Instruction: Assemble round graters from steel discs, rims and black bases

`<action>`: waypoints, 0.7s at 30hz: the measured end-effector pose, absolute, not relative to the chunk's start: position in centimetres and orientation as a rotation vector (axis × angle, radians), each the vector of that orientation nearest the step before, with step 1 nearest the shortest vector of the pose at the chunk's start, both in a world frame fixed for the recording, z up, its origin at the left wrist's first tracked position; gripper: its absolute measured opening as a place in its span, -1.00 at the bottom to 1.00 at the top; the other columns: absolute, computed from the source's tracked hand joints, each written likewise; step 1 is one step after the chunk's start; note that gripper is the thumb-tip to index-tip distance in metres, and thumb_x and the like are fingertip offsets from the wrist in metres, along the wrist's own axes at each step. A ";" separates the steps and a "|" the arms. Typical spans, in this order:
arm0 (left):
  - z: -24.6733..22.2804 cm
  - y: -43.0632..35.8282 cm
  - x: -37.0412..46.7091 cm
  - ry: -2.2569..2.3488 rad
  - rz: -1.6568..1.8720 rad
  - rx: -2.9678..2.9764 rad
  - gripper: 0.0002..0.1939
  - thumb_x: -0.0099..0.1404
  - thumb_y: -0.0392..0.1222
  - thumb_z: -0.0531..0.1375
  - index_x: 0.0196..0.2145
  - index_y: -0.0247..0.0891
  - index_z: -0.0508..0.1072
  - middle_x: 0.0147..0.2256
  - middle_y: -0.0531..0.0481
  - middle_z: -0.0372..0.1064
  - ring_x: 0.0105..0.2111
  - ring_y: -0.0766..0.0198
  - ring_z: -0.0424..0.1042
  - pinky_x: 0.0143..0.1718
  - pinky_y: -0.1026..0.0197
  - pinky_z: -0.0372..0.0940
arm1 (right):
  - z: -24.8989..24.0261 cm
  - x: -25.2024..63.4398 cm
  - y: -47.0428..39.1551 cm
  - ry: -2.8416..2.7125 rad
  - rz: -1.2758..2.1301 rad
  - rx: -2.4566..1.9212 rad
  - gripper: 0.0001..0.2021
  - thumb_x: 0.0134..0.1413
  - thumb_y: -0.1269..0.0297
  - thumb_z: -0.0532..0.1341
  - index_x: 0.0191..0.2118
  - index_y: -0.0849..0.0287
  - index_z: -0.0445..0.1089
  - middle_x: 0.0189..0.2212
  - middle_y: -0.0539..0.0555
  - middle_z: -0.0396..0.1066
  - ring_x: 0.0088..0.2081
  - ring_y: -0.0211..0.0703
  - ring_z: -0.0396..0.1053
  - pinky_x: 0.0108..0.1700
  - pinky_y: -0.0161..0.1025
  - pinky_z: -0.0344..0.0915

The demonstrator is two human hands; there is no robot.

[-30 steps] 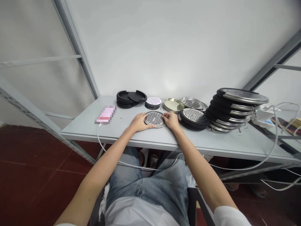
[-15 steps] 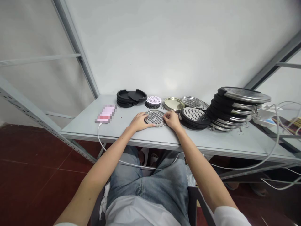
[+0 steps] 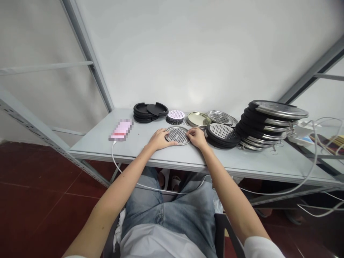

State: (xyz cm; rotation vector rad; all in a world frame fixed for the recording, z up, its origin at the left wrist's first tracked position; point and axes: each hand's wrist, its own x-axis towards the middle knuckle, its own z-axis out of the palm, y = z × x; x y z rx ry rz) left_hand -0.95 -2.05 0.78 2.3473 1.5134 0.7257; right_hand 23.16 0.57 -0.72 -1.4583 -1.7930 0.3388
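A round silver-rimmed metal disc [image 3: 177,135] with rows of slot-like marks lies on the grey table in front of me. My left hand [image 3: 160,138] grips its left side, thumb along the near edge and fingers at the far edge. At the disc's right edge, my right hand [image 3: 196,137] is closed in a pinch; its fingertips hide exactly what lies between them. Just right of that hand sits a stack of black discs [image 3: 222,138], its top face pale and perforated. Behind are gold-coloured round lids [image 3: 199,119] and a patterned silver disc [image 3: 220,117].
A tall leaning stack of black and silver discs [image 3: 264,125] stands at the right. Black ring-shaped holders [image 3: 146,113] and a small pink-topped perforated stack [image 3: 175,115] are at the back. A phone [image 3: 121,129] lies left, its white cable [image 3: 114,157] running over the table edge.
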 end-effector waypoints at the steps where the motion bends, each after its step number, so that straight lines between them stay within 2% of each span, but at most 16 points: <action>1: 0.8 -2.1 -0.9 1.509 0.735 2.353 -0.13 -0.03 0.48 0.25 0.02 -0.26 0.50 0.16 -0.25 0.29 0.23 -0.16 0.16 0.27 -0.05 0.10 | -0.7 23.1 0.6 -1.788 0.347 -1.454 -0.90 -0.03 0.37 0.25 -0.44 0.21 0.53 -0.27 0.17 0.49 -0.25 -0.07 0.42 -0.12 -0.14 0.37; 6: 0.8 -2.2 -1.0 1.477 0.782 2.385 -0.16 -0.03 0.49 0.25 -0.06 -0.29 0.51 0.07 -0.27 0.36 0.18 -0.14 0.20 0.23 -0.03 0.14 | -0.5 22.9 0.4 -1.782 0.307 -1.440 -0.85 0.04 0.34 0.21 -0.46 0.20 0.52 -0.30 0.17 0.52 -0.20 -0.03 0.43 -0.08 -0.12 0.36; 11: 0.8 -2.3 -1.1 1.478 0.773 2.357 -0.15 -0.03 0.47 0.26 -0.03 -0.30 0.49 0.12 -0.29 0.31 0.20 -0.15 0.19 0.21 -0.01 0.14 | -0.4 22.8 0.2 -1.753 0.273 -1.470 -0.79 0.10 0.25 0.18 -0.41 0.22 0.53 -0.30 0.17 0.51 -0.25 -0.05 0.42 -0.11 -0.13 0.34; 18: 0.5 -2.1 -1.2 1.484 0.777 2.354 -0.12 -0.02 0.46 0.26 0.03 -0.31 0.48 0.18 -0.30 0.27 0.24 -0.15 0.15 0.26 -0.02 0.08 | -0.4 22.8 0.2 -1.791 0.250 -1.427 -0.66 0.20 0.17 0.11 -0.46 0.21 0.53 -0.35 0.17 0.51 -0.17 -0.02 0.42 -0.07 -0.15 0.31; 21: 0.6 -2.2 -1.2 1.484 0.774 2.365 -0.12 -0.01 0.45 0.26 0.05 -0.32 0.47 0.18 -0.30 0.27 0.23 -0.17 0.16 0.26 -0.04 0.09 | -0.5 22.7 0.2 -1.773 0.260 -1.440 -0.65 0.20 0.14 0.10 -0.36 0.25 0.54 -0.32 0.19 0.50 -0.25 -0.04 0.43 -0.10 -0.14 0.33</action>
